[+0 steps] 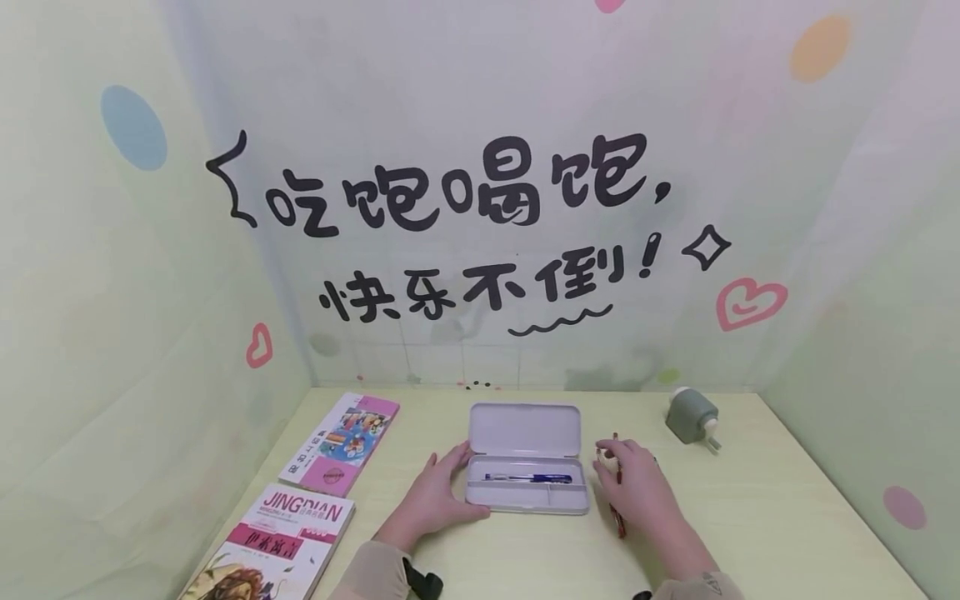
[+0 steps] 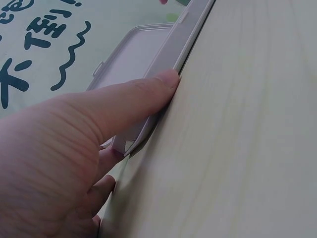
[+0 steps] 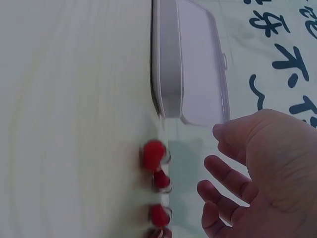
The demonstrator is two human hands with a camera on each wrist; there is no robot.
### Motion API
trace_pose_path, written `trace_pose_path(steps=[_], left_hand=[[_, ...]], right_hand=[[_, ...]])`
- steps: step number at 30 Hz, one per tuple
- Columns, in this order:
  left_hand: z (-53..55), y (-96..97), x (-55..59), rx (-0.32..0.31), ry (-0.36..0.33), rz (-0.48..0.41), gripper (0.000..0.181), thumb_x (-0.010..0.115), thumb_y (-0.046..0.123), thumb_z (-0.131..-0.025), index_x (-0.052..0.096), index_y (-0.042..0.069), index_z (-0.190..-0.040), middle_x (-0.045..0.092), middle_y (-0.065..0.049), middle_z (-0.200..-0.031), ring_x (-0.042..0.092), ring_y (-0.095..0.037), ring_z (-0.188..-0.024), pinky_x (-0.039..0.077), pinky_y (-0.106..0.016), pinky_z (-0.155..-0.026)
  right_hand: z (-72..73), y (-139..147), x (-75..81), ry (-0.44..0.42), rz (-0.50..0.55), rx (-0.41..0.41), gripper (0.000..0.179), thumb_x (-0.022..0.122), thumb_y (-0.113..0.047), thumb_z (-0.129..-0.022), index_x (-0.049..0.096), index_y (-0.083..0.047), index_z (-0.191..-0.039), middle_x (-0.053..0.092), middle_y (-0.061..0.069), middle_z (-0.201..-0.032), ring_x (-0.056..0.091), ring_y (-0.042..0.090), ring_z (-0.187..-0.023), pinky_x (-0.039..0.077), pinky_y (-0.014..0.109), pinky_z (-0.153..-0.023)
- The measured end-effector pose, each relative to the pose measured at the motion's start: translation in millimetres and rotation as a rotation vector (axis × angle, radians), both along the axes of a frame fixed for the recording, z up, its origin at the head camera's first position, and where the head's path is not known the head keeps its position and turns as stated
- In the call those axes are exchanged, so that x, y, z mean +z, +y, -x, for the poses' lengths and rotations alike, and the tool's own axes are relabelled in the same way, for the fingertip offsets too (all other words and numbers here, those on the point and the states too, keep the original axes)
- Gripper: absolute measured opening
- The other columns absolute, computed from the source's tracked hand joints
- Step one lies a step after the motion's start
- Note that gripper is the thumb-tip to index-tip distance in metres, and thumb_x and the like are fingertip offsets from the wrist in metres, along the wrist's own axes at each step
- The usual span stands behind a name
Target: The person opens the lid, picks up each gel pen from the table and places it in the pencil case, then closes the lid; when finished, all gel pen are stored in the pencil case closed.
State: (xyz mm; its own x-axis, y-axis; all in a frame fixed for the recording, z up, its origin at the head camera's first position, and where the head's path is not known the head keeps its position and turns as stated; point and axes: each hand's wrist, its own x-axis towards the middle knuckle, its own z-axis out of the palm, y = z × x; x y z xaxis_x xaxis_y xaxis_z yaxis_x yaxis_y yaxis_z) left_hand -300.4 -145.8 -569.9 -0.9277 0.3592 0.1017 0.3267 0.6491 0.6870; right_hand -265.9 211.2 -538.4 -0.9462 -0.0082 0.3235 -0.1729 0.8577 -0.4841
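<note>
A pale lilac pencil case (image 1: pixel 528 508) lies on the table with its lid (image 1: pixel 525 429) raised at the back. A blue-and-clear pen (image 1: pixel 551 479) rests in its tray. My left hand (image 1: pixel 438 500) holds the case's left end, the thumb along the front edge, as the left wrist view also shows. To the right of the case lie several slim red pencils (image 1: pixel 618 521), their red ends (image 3: pixel 154 154) pointing at the right wrist camera. My right hand (image 1: pixel 637 483) hovers over them, fingers loosely bent and apart, with nothing between them in the right wrist view.
Two books lie on the left: a pink-and-white one (image 1: pixel 345 442) behind, and one with a lion cover (image 1: pixel 273 542) in front. A grey-green object with a small crank (image 1: pixel 692 417) stands at the back right. A printed cloth wall (image 1: pixel 420 367) encloses the table.
</note>
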Motion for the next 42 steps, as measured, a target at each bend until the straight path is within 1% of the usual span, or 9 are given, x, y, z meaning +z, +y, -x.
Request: trace_pose_path(steps=[3, 9, 12, 21, 24, 27, 30, 35, 42], left_hand=[[0.2, -0.7, 0.2, -0.005, 0.007, -0.009, 0.126, 0.101, 0.047, -0.072, 0.037, 0.003, -0.17, 0.06, -0.013, -0.164, 0.042, -0.046, -0.162, 0.01, -0.071, -0.14], [4.0, -3.5, -5.2, 0.015, -0.002, 0.003, 0.127, 0.1, 0.052, -0.072, 0.036, 0.007, -0.171, 0.058, -0.009, -0.166, 0.039, -0.045, -0.164, 0.009, -0.069, -0.141], [5.4, -4.4, -7.9, 0.017, 0.002, 0.005, 0.127, 0.1, 0.053, -0.072, 0.035, 0.007, -0.171, 0.058, -0.009, -0.167, 0.039, -0.045, -0.164, 0.009, -0.07, -0.141], [6.4, -3.6, -10.9, 0.015, -0.009, 0.003, 0.127, 0.1, 0.054, -0.072, 0.036, 0.008, -0.171, 0.058, -0.01, -0.167, 0.041, -0.044, -0.163, 0.009, -0.068, -0.142], [6.1, -3.5, -11.5, 0.018, -0.008, 0.002, 0.127, 0.1, 0.054, -0.072, 0.036, 0.008, -0.171, 0.057, -0.01, -0.167, 0.041, -0.045, -0.163, 0.01, -0.069, -0.141], [5.8, -3.2, -11.6, 0.017, -0.007, 0.006, 0.127, 0.1, 0.054, -0.072, 0.036, 0.008, -0.172, 0.057, -0.009, -0.167, 0.041, -0.044, -0.163, 0.01, -0.069, -0.141], [5.4, -2.5, -10.9, 0.013, -0.007, 0.01, 0.127, 0.1, 0.055, -0.072, 0.035, 0.008, -0.172, 0.057, -0.009, -0.167, 0.041, -0.044, -0.163, 0.01, -0.069, -0.141], [6.2, -2.5, -10.5, 0.006, 0.002, 0.011, 0.128, 0.099, 0.056, -0.072, 0.035, 0.007, -0.172, 0.057, -0.009, -0.167, 0.04, -0.044, -0.164, 0.01, -0.069, -0.141], [6.9, -2.5, -12.8, 0.007, 0.005, 0.008, 0.128, 0.099, 0.056, -0.072, 0.034, 0.008, -0.172, 0.057, -0.008, -0.167, 0.04, -0.043, -0.164, 0.009, -0.069, -0.141]], right_hand=[[-5.8, 17, -0.6, -0.008, 0.014, -0.033, 0.039, 0.076, -0.018, -0.101, 0.072, -0.004, -0.138, 0.075, 0.017, -0.122, 0.07, 0.034, -0.105, 0.063, 0.059, -0.094], [-15.3, 44, -2.9, -0.042, 0.03, -0.079, 0.046, 0.072, -0.021, -0.104, 0.065, 0.0, -0.145, 0.071, 0.025, -0.131, 0.07, 0.043, -0.116, 0.062, 0.066, -0.099], [-19.1, 53, -4.8, -0.07, 0.023, -0.098, 0.049, 0.071, -0.023, -0.105, 0.062, 0.001, -0.146, 0.069, 0.028, -0.133, 0.069, 0.045, -0.117, 0.062, 0.067, -0.098], [-26.6, 72, -12.9, -0.236, -0.013, -0.183, 0.059, 0.069, -0.025, -0.104, 0.054, 0.009, -0.149, 0.064, 0.037, -0.134, 0.065, 0.056, -0.121, 0.058, 0.073, -0.102], [-28.3, 74, -14.4, -0.261, -0.031, -0.203, 0.059, 0.069, -0.025, -0.102, 0.055, 0.012, -0.146, 0.066, 0.036, -0.128, 0.067, 0.054, -0.115, 0.059, 0.071, -0.099], [-31.4, 76, -14.8, -0.28, -0.044, -0.23, 0.057, 0.07, -0.026, -0.101, 0.058, 0.015, -0.139, 0.067, 0.036, -0.12, 0.069, 0.051, -0.107, 0.061, 0.068, -0.094], [-33.9, 78, -14.6, -0.308, -0.04, -0.269, 0.05, 0.068, -0.025, -0.101, 0.062, 0.015, -0.131, 0.066, 0.035, -0.113, 0.07, 0.046, -0.099, 0.062, 0.065, -0.087], [-34.1, 81, -14.5, -0.327, -0.015, -0.303, 0.037, 0.066, -0.02, -0.102, 0.067, 0.012, -0.119, 0.067, 0.028, -0.102, 0.068, 0.035, -0.087, 0.062, 0.056, -0.074], [-32.0, 83, -15.5, -0.338, -0.002, -0.306, 0.034, 0.065, -0.018, -0.103, 0.067, 0.012, -0.118, 0.069, 0.025, -0.098, 0.067, 0.031, -0.083, 0.061, 0.052, -0.071]])
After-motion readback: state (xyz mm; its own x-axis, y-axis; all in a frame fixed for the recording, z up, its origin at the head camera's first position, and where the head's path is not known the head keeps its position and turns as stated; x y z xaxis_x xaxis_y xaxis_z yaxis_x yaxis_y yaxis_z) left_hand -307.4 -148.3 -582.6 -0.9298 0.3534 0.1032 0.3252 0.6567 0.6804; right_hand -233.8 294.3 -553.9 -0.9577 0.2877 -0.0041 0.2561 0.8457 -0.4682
